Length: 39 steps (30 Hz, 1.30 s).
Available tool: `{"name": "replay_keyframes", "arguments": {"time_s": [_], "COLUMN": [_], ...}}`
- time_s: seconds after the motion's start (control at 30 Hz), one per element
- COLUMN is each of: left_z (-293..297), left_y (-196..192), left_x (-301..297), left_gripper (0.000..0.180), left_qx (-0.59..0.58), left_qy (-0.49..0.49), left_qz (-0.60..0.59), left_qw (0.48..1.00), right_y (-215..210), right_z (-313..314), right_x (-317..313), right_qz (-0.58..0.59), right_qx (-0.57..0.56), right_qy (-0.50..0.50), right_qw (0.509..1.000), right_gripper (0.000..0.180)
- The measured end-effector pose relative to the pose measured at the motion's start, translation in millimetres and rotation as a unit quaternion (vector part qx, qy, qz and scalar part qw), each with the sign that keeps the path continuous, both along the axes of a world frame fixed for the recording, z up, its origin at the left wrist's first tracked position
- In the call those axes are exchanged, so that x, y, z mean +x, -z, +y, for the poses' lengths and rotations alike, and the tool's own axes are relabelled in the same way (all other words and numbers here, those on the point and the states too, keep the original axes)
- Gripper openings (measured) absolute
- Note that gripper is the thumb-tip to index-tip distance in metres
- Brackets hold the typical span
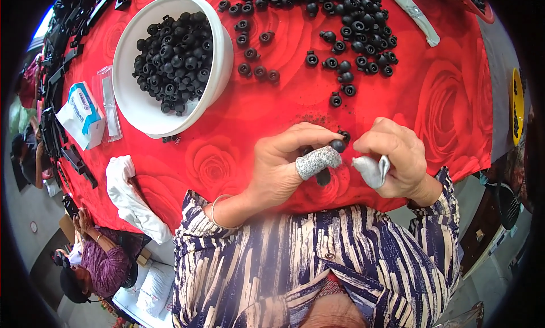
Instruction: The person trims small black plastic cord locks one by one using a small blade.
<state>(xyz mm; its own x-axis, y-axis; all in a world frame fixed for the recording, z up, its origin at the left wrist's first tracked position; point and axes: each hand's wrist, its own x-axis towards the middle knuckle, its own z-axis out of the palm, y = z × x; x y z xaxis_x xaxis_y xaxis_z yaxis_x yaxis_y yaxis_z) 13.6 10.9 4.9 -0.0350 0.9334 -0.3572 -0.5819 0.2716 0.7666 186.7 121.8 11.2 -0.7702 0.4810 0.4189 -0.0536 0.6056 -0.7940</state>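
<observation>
Several long black parts (74, 52) line the far left edge of the red, rose-printed cloth (255, 112), with a white and blue packet (82, 117) and a narrow clear case (111, 109) just beside each other to the right of them. Nearer the wearer lies a crumpled white fabric piece (126, 191), and past it stands a white bowl (125, 103), partly filled with a heap of black knobs (173, 61). They are small, rounded and matt to softly shiny; many show a ring-like opening, and some a short stub. Next comes the left hand (278, 160), its thumb wrapped in a speckled grey covering (315, 162); index finger and thumb are nearly together, pinching one black knob (337, 145) above the cloth at the fingertips. Its visible face is smooth, dark and round, with a further black bit close behind; dark shapes also show under this hand, too hidden to make out. Beyond the hands, loose black knobs (361, 44) spread over the cloth, thick at the top and thinning toward the wearer. Just right of the pinched piece is the right hand (397, 155), fingers curled inward, thumb in a silvery-grey cover (372, 172); whether it grips anything I cannot tell. Farther right are a pale curved strip (417, 18) and a yellow tray (517, 89) bearing dark pieces.
</observation>
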Motion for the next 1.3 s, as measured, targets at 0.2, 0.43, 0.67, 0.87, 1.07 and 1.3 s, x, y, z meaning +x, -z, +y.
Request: {"name": "replay_keyframes", "arguments": {"time_s": [0.2, 0.43, 0.67, 0.87, 1.07, 1.3], "left_z": [-3, 1, -1, 4, 7, -6], "left_y": [9, 6, 5, 0, 3, 15], "left_x": [0, 2, 1, -9, -13, 4], "left_gripper": [0.03, 0.033, 0.02, 0.02, 0.022, 0.026], "left_qx": [0.147, 0.25, 0.002, -0.151, -0.162, -0.096], "left_qy": [0.006, 0.012, 0.042, 0.173, 0.273, 0.082], "left_qz": [0.288, 0.444, -0.029, -0.094, -0.143, -0.296], "left_qw": [0.946, 0.86, 0.999, 0.969, 0.938, 0.947], "right_y": [-4, 2, -1, 4, 4, 9], "right_z": [-1, -2, -5, -2, 0, -9], "right_x": [-1, 1, -2, -2, -1, -1], "right_qz": [-0.062, -0.098, -0.03, 0.035, 0.014, 0.042], "right_qx": [-0.044, -0.094, -0.015, 0.056, 0.026, 0.11], "right_qy": [-0.009, -0.01, 0.0, -0.062, -0.119, -0.008], "right_qw": [0.997, 0.991, 0.999, 0.996, 0.992, 0.993], "right_gripper": [0.028, 0.03, 0.022, 0.028, 0.028, 0.041]}}
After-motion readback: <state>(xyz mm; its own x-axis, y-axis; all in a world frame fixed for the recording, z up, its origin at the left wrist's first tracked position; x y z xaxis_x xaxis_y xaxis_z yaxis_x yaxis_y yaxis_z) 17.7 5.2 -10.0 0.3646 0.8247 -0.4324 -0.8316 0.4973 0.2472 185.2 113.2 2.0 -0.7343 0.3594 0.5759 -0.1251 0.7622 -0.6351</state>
